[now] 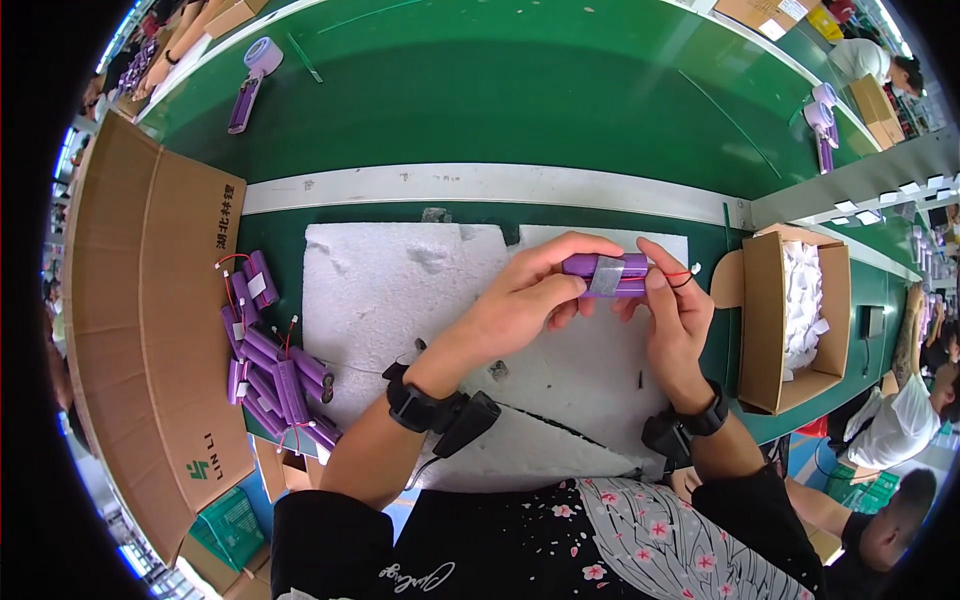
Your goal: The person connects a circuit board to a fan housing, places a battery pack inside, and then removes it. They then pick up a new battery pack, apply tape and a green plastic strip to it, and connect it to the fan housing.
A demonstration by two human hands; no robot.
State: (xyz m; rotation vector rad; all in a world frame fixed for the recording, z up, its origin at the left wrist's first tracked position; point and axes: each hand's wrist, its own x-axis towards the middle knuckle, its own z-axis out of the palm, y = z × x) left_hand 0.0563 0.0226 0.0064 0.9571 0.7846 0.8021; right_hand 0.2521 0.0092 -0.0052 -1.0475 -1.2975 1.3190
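Both my hands hold a purple battery pack (632,264) above the white foam board. It has two cylindrical cells side by side and a strip of grey tape (607,275) across them. My left hand (515,305) pinches its left end between thumb and fingers. At the other end, my right hand (680,318) is closed on it, the thumb near a red wire. Thin wires with a small white connector (695,268) stick out past the right fingers. The undersides of the cells are hidden by my fingers.
Left of the foam board (365,290) lies a pile of purple battery packs (290,390), beside a tall carton flap (190,300). An open cardboard box (762,340) of white pieces (803,300) stands at right. Beyond a pale rail (450,183) runs a green surface with purple-and-white handheld devices (262,58).
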